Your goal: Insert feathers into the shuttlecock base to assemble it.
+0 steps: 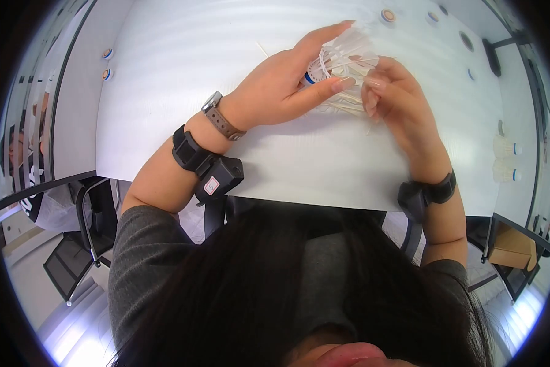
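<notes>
Desk (183, 98): white, smooth, matte, with a straight near edge. It fills the upper middle of the view and carries everything listed below.

Chair (88, 226): black frame, below the near edge of the desk on the left.

Left hand (275, 92): the forearm runs up and to the right across the near edge of the desk, with the wrist bent inward. The grip is closed around the shuttlecock (342, 64) – thumb under, index finger stretched straight over the top, and the remaining fingers curled around the base.

Right hand (397, 101): the forearm rises almost straight from the near edge. The fingers are curled down, and the grip is pinched shut on the outer feathers of the shuttlecock.

Shuttlecock position: between the two hands, above the far middle of the desk. I cannot tell whether it touches the desk. The skirt is white, made of thin ribbed feathers that fan outward. The rounded base carries a blue band and sits against the left palm.

Left band (210, 168): a black strap with a boxy black module that bears a small white label.

Right band (425, 192): a black strap of the same type.

Watch (218, 116): metal case on a brown-grey strap, worn on the left wrist above the band.

Spare shuttlecocks (506, 159): two, white with blue bands, at the right edge of the desk and well apart from the hands.

Corks (107, 64): small round pieces – two at the left edge of the desk, with more along the far edge.
</notes>
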`<action>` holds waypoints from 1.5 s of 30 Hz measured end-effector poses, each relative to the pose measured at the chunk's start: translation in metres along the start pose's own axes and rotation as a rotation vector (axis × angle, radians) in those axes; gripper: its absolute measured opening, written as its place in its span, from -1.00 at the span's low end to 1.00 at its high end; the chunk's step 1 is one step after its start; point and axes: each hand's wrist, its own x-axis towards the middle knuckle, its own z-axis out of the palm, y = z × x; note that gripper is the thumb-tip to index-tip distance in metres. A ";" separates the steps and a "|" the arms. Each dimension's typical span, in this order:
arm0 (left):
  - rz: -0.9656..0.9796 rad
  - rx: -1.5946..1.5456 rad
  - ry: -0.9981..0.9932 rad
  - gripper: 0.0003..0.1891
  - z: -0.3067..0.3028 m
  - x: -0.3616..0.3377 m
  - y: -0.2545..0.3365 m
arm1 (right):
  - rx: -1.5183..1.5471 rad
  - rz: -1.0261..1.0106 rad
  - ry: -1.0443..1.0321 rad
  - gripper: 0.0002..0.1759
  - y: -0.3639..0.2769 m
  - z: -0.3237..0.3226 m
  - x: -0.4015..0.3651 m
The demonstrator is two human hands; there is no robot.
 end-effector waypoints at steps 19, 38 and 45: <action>-0.155 -0.070 -0.209 -0.31 -0.008 0.000 0.007 | -0.232 -0.313 0.259 -0.74 -0.006 0.005 -0.001; -0.151 -0.127 -0.228 -0.34 -0.008 0.000 0.004 | -0.423 -0.302 0.163 -0.58 -0.009 0.016 -0.006; -0.157 -0.095 -0.221 -0.35 -0.007 0.001 0.006 | -0.513 -0.335 0.158 -0.59 -0.006 0.011 -0.009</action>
